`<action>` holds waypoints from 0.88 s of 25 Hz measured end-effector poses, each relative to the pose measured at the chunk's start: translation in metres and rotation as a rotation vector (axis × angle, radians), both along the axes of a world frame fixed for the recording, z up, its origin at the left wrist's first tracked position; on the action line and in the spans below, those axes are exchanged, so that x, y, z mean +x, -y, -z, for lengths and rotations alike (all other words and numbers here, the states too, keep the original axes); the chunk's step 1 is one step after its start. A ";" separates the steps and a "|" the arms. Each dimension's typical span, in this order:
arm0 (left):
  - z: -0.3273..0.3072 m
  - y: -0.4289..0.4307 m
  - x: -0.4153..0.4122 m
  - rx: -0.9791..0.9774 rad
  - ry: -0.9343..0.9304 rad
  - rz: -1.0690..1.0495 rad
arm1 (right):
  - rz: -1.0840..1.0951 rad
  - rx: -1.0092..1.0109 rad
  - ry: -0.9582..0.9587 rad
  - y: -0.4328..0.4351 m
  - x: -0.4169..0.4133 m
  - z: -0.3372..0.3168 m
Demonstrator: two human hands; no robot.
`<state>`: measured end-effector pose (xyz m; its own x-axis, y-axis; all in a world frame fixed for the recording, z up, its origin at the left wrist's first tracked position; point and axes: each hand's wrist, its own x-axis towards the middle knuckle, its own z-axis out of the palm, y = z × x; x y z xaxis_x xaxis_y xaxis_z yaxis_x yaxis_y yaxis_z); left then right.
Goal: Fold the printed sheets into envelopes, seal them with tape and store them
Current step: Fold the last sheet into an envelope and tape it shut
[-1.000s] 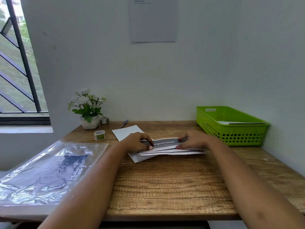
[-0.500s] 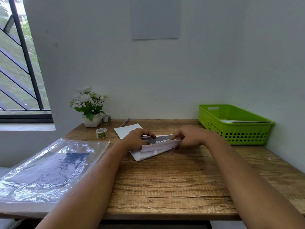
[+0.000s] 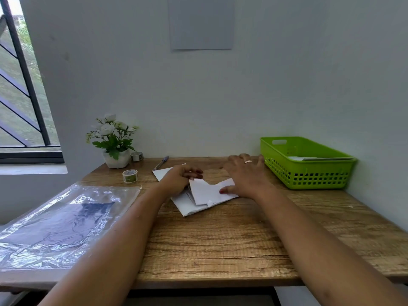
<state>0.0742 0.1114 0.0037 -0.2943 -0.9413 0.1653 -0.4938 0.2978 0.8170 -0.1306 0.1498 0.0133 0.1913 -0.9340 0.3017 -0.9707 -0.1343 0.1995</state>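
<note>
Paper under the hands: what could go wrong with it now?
The folded sheet lies on another white sheet, so it may slide and crease crooked. The tape roll sits apart, beyond the left hand; reaching for it may let the flap spring open.

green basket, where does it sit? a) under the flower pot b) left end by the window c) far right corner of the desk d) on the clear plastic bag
c: the green basket stands at the far right corner of the desk, just beyond the right hand, which rests flat on the folded sheet.
</note>
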 end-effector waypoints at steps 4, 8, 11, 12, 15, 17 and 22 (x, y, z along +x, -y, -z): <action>-0.002 0.001 -0.005 -0.170 -0.088 -0.077 | -0.056 0.102 0.194 0.004 0.017 0.009; 0.010 -0.003 -0.018 -0.229 0.535 0.068 | -0.133 0.330 0.410 0.020 0.027 0.026; 0.018 -0.003 -0.027 -0.109 0.716 0.115 | -0.150 0.476 0.334 0.027 0.025 0.031; 0.020 -0.003 -0.028 -0.097 0.776 0.122 | -0.124 0.500 0.287 0.029 0.022 0.032; 0.021 -0.004 -0.028 -0.092 0.873 0.110 | -0.013 0.563 0.209 0.034 0.005 0.030; 0.020 -0.005 -0.030 -0.087 0.908 0.117 | 0.052 0.577 0.185 0.041 -0.009 0.032; 0.020 -0.004 -0.027 -0.087 0.951 0.145 | 0.255 0.531 0.202 0.042 -0.030 0.031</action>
<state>0.0468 0.1157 -0.0160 -0.4536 -0.8809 -0.1352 -0.8912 0.4487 0.0668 -0.1608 0.1081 -0.0177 -0.0697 -0.9752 -0.2099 -0.9969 0.0760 -0.0220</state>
